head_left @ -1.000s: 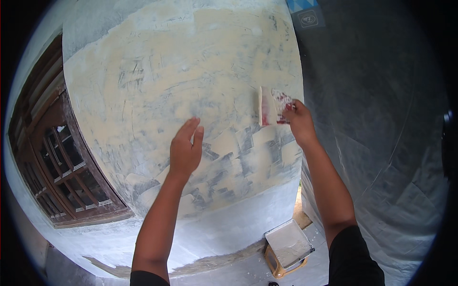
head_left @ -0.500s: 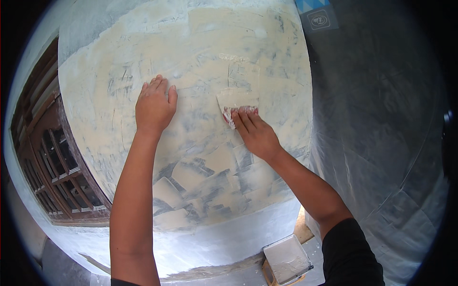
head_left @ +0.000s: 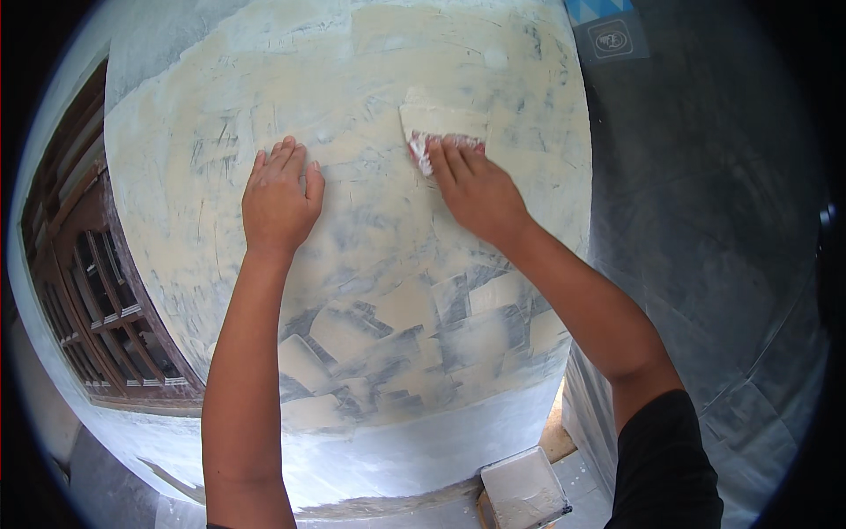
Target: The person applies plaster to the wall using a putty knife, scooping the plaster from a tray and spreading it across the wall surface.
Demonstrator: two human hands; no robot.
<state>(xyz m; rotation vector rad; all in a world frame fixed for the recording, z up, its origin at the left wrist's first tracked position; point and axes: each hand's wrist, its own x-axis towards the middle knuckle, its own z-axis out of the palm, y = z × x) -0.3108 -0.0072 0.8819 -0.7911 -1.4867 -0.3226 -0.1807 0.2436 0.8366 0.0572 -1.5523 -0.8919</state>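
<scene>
A wall (head_left: 352, 70) coated in patchy cream and grey filler fills the middle of the view, with overlapping trowel strokes across its lower part. My left hand (head_left: 278, 198) lies against it left of centre, fingers stretched out and holding nothing. Right of it, my right hand (head_left: 471, 189) grips a wide putty scraper (head_left: 441, 119) smeared with white and red, its blade pressed flat to the wall and pointing upward. My fingers cover much of the scraper's lower part.
A brown wooden window (head_left: 115, 300) with panes sits in the wall at left. Dark translucent plastic sheeting (head_left: 705, 220) hangs at right, below a blue-patterned panel (head_left: 595, 13). Near the wall's foot, a square tray (head_left: 520, 489) of pale filler rests on a yellowish support.
The scraper and my right hand first moved left onto the wall, then upward. My left hand rose and shifted left, then stayed in much the same place.
</scene>
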